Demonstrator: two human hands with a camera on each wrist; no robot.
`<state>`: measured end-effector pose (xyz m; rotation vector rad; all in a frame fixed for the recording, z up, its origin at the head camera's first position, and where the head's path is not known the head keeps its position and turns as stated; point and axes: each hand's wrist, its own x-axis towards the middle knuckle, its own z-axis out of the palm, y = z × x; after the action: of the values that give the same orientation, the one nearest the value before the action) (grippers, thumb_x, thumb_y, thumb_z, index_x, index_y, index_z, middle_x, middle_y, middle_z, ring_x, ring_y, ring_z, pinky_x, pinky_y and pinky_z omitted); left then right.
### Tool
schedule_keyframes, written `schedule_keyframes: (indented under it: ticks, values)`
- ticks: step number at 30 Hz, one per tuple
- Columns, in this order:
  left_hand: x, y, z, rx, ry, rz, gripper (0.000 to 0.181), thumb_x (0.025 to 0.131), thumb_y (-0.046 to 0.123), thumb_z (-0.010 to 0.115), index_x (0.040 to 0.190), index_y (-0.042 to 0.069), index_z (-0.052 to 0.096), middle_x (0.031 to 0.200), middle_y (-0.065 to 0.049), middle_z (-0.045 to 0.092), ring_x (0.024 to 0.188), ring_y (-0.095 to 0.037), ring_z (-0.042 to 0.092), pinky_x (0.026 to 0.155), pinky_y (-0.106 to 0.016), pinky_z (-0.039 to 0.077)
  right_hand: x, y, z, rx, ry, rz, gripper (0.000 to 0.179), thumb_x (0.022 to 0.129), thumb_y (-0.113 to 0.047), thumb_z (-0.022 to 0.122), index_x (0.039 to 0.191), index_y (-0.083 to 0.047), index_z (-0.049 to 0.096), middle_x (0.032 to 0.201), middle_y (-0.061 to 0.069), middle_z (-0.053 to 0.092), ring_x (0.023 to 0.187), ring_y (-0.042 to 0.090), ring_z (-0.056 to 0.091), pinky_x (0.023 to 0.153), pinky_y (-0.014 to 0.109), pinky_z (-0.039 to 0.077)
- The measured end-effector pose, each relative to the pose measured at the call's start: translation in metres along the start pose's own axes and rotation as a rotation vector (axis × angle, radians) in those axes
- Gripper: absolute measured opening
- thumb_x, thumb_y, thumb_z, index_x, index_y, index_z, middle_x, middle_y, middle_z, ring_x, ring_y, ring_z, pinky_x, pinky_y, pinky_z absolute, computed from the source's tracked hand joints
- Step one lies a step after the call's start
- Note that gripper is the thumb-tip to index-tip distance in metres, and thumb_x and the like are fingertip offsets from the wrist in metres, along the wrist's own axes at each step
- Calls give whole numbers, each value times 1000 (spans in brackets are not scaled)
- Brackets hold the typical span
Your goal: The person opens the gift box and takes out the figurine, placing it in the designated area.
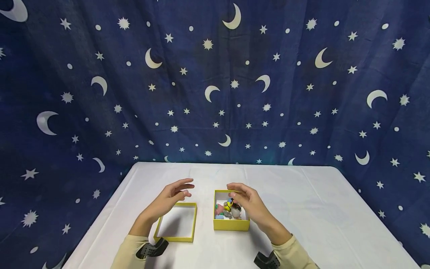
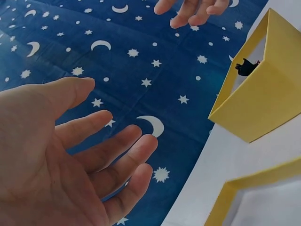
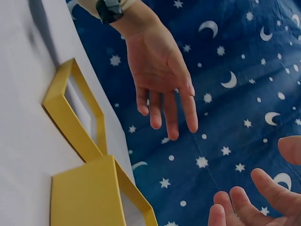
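A yellow box point(image 1: 231, 225) with a white inside stands upright on the table, holding several small toy figures. Among them are a pink one point(image 1: 219, 209), a yellow one point(image 1: 227, 206) and a grey one point(image 1: 236, 213); a black figure point(image 2: 246, 68) shows past the rim in the left wrist view. Left of the box lies its shallow yellow lid point(image 1: 194, 223), white inside turned up. My left hand point(image 1: 165, 201) hovers above the lid with loosely bent fingers, holding nothing. Over the box's right side, my right hand point(image 1: 252, 204) is raised with relaxed fingers, partly covering the box's far right corner.
A white cloth covers the table point(image 1: 312, 220). Behind it hangs a dark blue curtain point(image 1: 198, 97) printed with moons and stars. Each wrist wears a black device, seen on the left point(image 1: 152, 249) and on the right point(image 1: 267, 260).
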<state>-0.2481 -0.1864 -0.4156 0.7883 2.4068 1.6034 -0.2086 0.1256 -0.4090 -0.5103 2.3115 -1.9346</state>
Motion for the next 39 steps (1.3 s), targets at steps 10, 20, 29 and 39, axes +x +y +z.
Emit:
schedule_keyframes:
  ticks: [10,20,29,39]
  values:
    - [19,4,15,-27,-29,32,51,106,25,53,151,4,42,146,-24,54,118,-29,62,107,-57,46,3,8,-17,-16,66,20,38,105,-20,54,138,-1,55,141,19,57,123,31,60,99,33,52]
    - [31,7,35,-52,-37,27,48,106,20,53,151,5,44,148,-24,51,130,-40,57,107,-54,48,8,17,-32,-4,111,56,38,105,-20,55,139,-1,55,138,19,58,122,30,60,100,37,53]
    - [35,3,48,-38,-39,-1,49,105,22,55,151,9,44,153,-22,47,133,-43,53,109,-55,46,12,23,-37,12,136,91,39,105,-21,55,139,-1,55,136,18,60,120,26,61,102,40,52]
    - [38,-3,59,2,-31,-58,54,104,19,56,155,17,39,160,-21,38,137,-45,49,108,-55,45,14,31,-42,-9,140,114,41,106,-24,54,140,-1,54,140,22,58,119,26,60,104,45,50]
